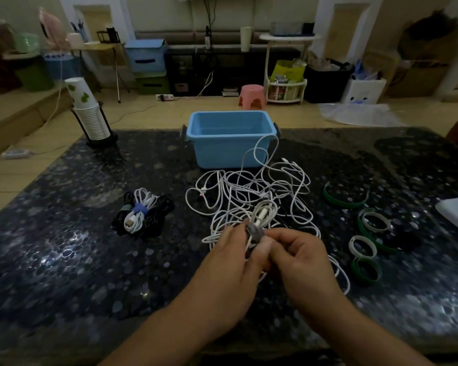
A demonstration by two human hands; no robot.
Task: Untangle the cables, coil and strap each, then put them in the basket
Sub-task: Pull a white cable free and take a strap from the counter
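Both hands, left and right, pinch a grey strap round a small white coil at six o'clock of the tangled cables on the bench; the wrap likely needs cinching snug before the coil goes into the blue basket at twelve o'clock.

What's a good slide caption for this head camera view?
Both hands strap a white coil before the blue basket.
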